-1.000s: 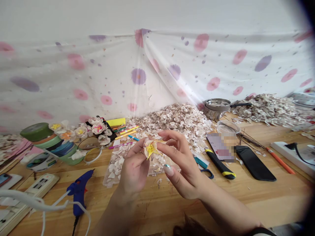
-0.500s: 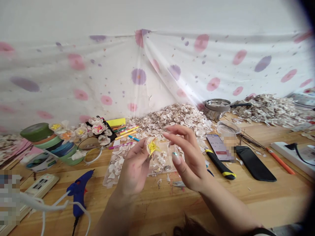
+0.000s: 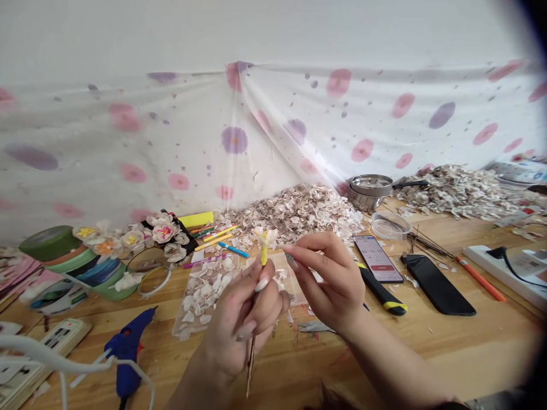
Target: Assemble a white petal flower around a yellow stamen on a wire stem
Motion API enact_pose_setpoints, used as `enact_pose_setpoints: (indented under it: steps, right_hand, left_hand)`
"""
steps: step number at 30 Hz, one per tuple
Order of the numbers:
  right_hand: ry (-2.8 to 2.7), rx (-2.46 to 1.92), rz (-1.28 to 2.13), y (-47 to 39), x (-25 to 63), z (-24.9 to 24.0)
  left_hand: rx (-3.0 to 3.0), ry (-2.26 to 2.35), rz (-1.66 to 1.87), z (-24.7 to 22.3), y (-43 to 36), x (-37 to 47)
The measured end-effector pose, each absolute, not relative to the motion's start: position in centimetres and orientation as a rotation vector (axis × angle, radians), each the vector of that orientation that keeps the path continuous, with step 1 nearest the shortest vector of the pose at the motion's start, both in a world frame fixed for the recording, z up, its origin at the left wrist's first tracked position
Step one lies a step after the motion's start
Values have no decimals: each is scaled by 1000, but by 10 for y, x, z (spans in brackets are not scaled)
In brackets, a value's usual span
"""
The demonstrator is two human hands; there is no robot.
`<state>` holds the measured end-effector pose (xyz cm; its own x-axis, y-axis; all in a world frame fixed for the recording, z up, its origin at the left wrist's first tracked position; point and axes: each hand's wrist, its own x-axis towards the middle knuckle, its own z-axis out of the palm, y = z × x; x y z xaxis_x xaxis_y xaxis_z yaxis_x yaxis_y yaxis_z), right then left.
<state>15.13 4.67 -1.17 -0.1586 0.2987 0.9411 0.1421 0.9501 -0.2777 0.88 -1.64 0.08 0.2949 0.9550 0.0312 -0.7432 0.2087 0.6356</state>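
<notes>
- The left hand (image 3: 252, 304) grips the flower (image 3: 266, 236) by its thin stem (image 3: 249, 367), thumb and fingers closed just under the yellow base; this low hold probably spares the pale petals and leaves the head in view.
- The flower stands nearly upright in the air over the middle of the bench (image 3: 397, 353), its stem poking out below the fist toward the near edge.
- The right hand (image 3: 331, 279) is just beside the flower, thumb and forefinger tips drawn close together; whether they pinch something small, I cannot tell.
- The clear tray (image 3: 183, 331) lies beyond and below the hands, its near left corner showing past the left hand, likely for short reach.
- The petal pile (image 3: 303, 213) is heaped along the bench's back edge, presumably out of the hands' way.
- The blue glue gun (image 3: 126, 350) rests toward the left edge, perhaps to be handy.
- The lit phone (image 3: 378, 259) lies screen up to the right, apparently for reading its timer.
</notes>
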Motion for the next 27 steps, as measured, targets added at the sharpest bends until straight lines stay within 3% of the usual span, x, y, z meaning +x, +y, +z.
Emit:
enact_pose_setpoints:
  steps: [27]
  right_hand:
    - [-1736,-239,20,39,153,-8]
  left_hand:
    - [444,-41,1120,0,-31,19]
